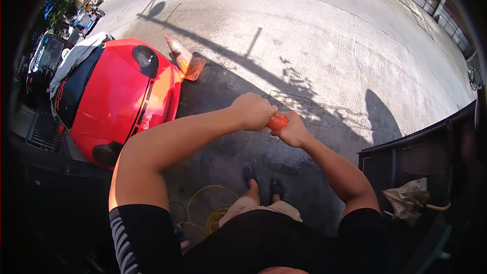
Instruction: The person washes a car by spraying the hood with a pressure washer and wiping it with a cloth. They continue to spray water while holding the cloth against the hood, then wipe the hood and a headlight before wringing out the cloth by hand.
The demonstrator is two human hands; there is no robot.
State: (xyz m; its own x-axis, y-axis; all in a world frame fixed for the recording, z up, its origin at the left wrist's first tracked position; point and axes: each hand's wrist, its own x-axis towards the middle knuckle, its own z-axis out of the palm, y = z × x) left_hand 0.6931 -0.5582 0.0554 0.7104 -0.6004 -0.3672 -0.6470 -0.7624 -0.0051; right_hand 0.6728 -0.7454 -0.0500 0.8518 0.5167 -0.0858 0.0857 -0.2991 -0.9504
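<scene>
My left hand (252, 111) and my right hand (291, 130) meet in front of me at chest height, both arms bent. Between them shows a bunched orange cloth (277, 121), gripped at either end by closed fingers. Most of the cloth is hidden inside the two fists, so its full size cannot be made out. Below the hands lies the shaded pavement, where my feet stand in dark shoes (249, 173).
At left stands a red car (114, 91) with a grey cover (83, 56) over part of it. A traffic cone (183, 61) leans by its bumper. Coiled yellow hose (215, 218) lies near my legs. A dark gate (406, 147) and crumpled brown paper (407, 199) are at right.
</scene>
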